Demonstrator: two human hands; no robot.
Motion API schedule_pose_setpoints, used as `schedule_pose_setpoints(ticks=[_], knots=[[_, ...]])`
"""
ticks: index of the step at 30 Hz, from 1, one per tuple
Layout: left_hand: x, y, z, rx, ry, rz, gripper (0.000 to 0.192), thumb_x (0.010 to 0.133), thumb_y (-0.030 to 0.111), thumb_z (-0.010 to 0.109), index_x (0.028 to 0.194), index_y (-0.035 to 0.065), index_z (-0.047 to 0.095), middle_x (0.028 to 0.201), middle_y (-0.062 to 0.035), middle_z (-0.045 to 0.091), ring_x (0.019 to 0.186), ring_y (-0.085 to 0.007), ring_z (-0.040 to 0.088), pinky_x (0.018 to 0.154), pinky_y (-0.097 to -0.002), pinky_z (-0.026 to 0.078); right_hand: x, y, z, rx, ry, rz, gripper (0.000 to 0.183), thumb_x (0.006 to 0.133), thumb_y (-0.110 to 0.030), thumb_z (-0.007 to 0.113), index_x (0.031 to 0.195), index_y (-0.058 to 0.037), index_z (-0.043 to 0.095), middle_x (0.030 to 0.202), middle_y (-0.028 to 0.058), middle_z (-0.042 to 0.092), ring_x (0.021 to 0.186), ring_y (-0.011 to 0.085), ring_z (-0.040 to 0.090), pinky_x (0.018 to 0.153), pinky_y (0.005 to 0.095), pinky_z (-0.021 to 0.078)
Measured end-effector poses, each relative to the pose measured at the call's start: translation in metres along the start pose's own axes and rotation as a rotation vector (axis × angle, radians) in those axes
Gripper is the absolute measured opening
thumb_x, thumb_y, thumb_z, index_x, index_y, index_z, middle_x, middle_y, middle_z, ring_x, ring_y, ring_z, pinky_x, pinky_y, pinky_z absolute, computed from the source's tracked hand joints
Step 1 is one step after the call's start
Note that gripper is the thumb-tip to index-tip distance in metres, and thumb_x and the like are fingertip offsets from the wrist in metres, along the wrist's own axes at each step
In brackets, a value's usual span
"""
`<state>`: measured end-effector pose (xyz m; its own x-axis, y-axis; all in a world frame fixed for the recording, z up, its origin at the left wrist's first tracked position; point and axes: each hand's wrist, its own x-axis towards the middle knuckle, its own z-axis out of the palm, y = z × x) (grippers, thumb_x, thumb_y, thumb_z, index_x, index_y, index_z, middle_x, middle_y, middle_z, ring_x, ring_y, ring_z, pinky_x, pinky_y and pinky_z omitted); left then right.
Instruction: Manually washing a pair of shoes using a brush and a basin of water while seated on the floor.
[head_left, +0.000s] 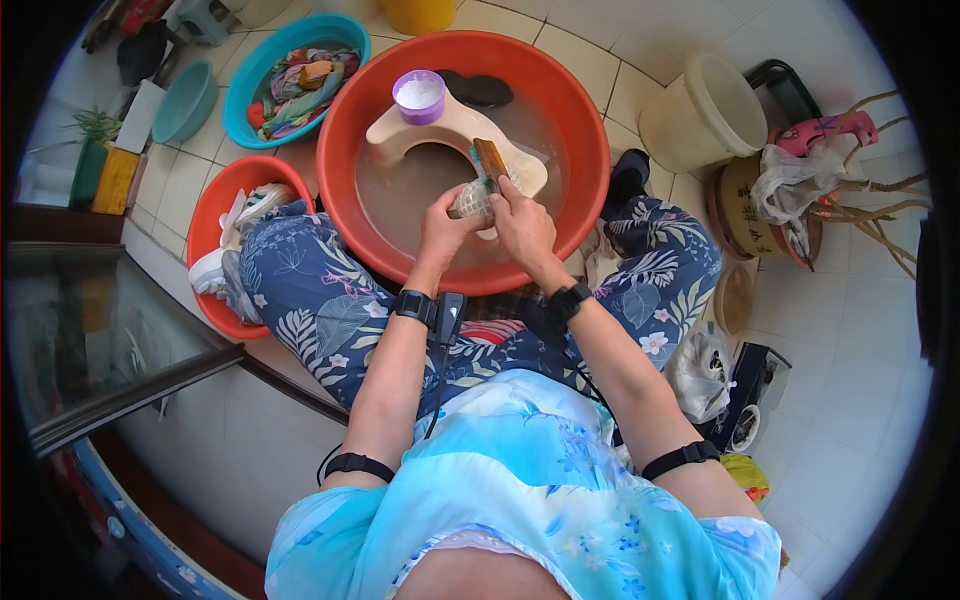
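Observation:
Over a large red plastic basin (592, 150) of cloudy water, my left hand (448, 229) grips a pale, textured item (474, 199), perhaps a shoe; its full shape is hidden. My right hand (523, 229) holds a wooden scrubbing brush (491, 159), bristles facing left against the item. Beneath both hands a cream plastic stool (461, 124) stands in the water. On its upper left end is a purple cup (421, 106) with white contents. Dark objects (487, 91), perhaps shoe soles, lie behind the stool, partly in the water.
At the left, a smaller red basin (196, 225) holds shoes (259, 202). Behind it stands a turquoise basin (232, 112) with colourful cloths (311, 81). A cream bucket (660, 124) and a planter (742, 214) are to the right. A framed glass panel (97, 322) is at far left.

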<state>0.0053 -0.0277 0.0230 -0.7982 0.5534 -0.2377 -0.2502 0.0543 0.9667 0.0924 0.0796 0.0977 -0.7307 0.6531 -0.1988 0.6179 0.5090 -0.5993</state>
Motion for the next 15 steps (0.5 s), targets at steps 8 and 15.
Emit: schedule_pose_setpoints(ticks=[8,15], knots=[[0.004,-0.018,0.0,-0.069,0.0,-0.014,0.062,0.066,0.014,0.083,0.121,-0.0021,0.06,0.106,-0.0069,0.068,0.092,-0.0121,0.063,0.081,-0.0271,0.051,-0.019,-0.002,0.005,-0.057,-0.02,-0.062,0.045,0.092,-0.037,0.047,0.133,-0.0195,0.052,0.082,0.0215,0.068,0.083,0.0403,0.066,0.076,0.0497,0.0505],[-0.001,-0.008,-0.002,0.027,-0.002,-0.015,0.061,0.067,0.011,0.082,0.122,-0.0018,0.059,0.107,-0.007,0.067,0.096,-0.0133,0.063,0.082,-0.0273,0.051,-0.043,0.005,-0.021,0.044,-0.035,-0.096,0.046,0.092,-0.039,0.045,0.133,-0.0192,0.054,0.086,0.0214,0.068,0.087,0.0401,0.065,0.08,0.0496,0.0492]])
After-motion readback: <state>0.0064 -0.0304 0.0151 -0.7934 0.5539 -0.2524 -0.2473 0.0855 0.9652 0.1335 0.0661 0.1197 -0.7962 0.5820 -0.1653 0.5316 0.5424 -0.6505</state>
